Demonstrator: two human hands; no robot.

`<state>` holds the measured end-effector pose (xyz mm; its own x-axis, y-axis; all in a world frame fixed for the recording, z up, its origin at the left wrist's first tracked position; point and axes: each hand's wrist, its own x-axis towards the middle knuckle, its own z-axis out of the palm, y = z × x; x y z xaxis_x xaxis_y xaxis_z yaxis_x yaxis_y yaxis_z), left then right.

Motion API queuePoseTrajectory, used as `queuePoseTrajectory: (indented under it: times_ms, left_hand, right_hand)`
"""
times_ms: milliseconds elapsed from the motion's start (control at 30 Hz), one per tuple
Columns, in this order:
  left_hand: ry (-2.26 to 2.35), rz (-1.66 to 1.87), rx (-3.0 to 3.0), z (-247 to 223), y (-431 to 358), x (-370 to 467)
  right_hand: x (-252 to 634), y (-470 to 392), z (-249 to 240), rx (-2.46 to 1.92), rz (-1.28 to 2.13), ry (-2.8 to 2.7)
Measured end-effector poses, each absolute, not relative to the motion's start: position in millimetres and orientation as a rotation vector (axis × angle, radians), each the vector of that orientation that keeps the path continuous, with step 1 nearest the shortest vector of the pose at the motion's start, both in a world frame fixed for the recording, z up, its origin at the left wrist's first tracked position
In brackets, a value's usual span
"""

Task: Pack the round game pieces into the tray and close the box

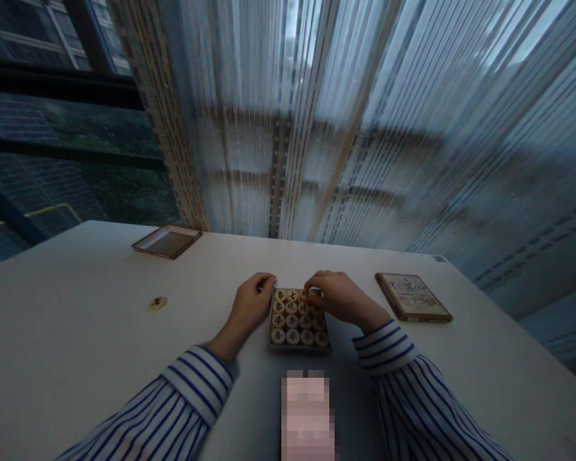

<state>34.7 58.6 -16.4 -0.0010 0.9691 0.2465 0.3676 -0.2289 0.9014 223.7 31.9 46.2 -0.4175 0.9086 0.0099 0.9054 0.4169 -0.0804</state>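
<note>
A small open box (299, 349) on the white table holds rows of round wooden xiangqi pieces (292, 321) with dark characters. My left hand (253, 299) is closed at the box's upper left edge, thumb and fingertips together at that corner. Over the back right of the box, my right hand (338, 297) pinches a xiangqi piece (305, 294) in the back row, and its fingers cover part of the pieces there. Farther left, one loose xiangqi piece (158, 303) lies flat on the table.
An empty-looking box tray (168, 242) lies at the table's back left. On the right is a flat box with a printed cover (415, 297). A blurred-out pinkish block (307, 416) shows at the near edge. String curtains (288, 128) hang behind the table (91, 371).
</note>
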Motion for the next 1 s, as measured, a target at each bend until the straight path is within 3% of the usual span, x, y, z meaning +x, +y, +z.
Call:
queuePoseTrajectory:
  times_ms: [1000]
  left_hand:
    - [1.377, 1.235, 1.642, -20.6, 60.8, 34.1]
  right_hand:
    - [224.1, 29.8, 50.6, -1.628, 0.094, -2.702]
